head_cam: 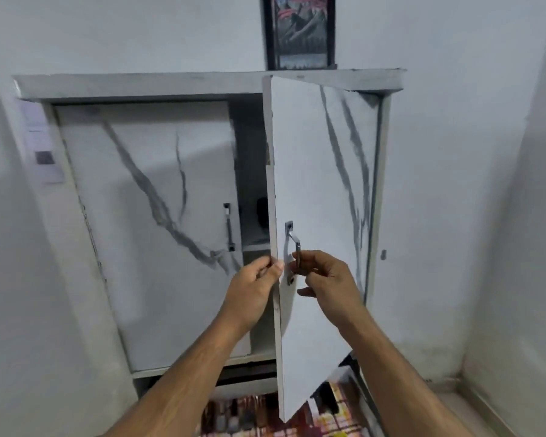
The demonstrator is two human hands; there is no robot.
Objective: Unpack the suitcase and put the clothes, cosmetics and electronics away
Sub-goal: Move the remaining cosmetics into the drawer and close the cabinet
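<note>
Cupboard [202, 86], white w/ grey marble-style veining, set into a plastered wall recess: its right door [322, 200] stands partly swung out toward me, flat panel, thin pale edge facing the camera. My left hand [254, 290] pinches that free edge btwn thumb and curled fingers, just below mid-height. My right hand [327, 279] grips the door's metal handle [293, 244], a slim squared bar bent off a small square mount plate; fingers curl round its lower part, so neither hand is relaxed. Left door [145, 216] sits closed and flush, same streaked finish, w/ a matching dark bar handle [228, 227] near its inner edge. Thru the gap btwn doors, a shadowed interior w/ a shelf line and one dark rounded object [261, 212], too dim to identify. Framed picture [299, 29], black frame, dark painted scene, stands on the cupboard's slab top against the wall. Below the doors, a patterned fabric [338, 414] in red, yellow and white checks shows at floor level. Small paper notice [44, 146] stuck on the wall at left, print blurred. No suitcase in view.
</note>
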